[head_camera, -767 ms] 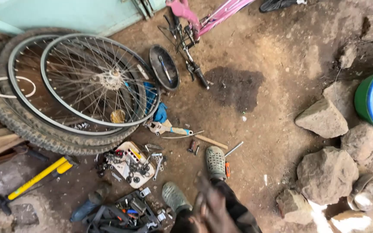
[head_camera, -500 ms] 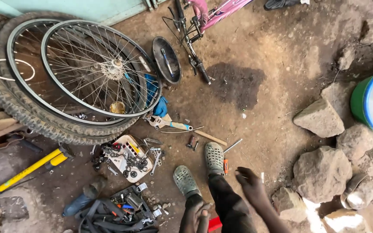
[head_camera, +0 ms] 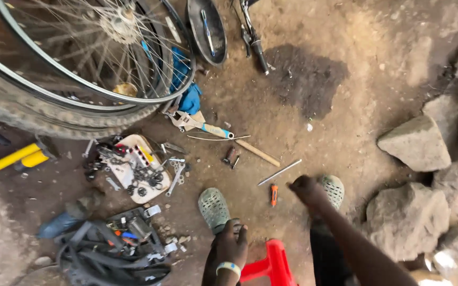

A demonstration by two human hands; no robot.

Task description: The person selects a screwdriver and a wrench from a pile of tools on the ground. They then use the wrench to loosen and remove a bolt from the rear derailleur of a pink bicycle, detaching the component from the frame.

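My right hand (head_camera: 305, 189) reaches out low over the dirt, fingers bunched and holding nothing I can see. It hangs just right of a small orange screwdriver (head_camera: 274, 195) and below a thin metal rod (head_camera: 279, 172), beside my right green clog (head_camera: 333, 189). My left hand (head_camera: 230, 244), with a pale wristband, curls its fingers just behind my left green clog (head_camera: 213, 208). Whether it grips anything is hidden. A red plastic stool (head_camera: 271, 263) sits right of that hand.
Bicycle wheels and a tyre (head_camera: 80, 79) lie at the top left. Below them lie a wrench (head_camera: 202, 126), a wooden stick (head_camera: 257, 153), a pale tray of chain and parts (head_camera: 133, 169) and a heap of black straps and tools (head_camera: 117, 249). Rocks (head_camera: 414, 143) line the right.
The view has dropped closer to the ground. My right hand has moved forward between the clogs toward the orange screwdriver. My left hand and the red stool have come into view.
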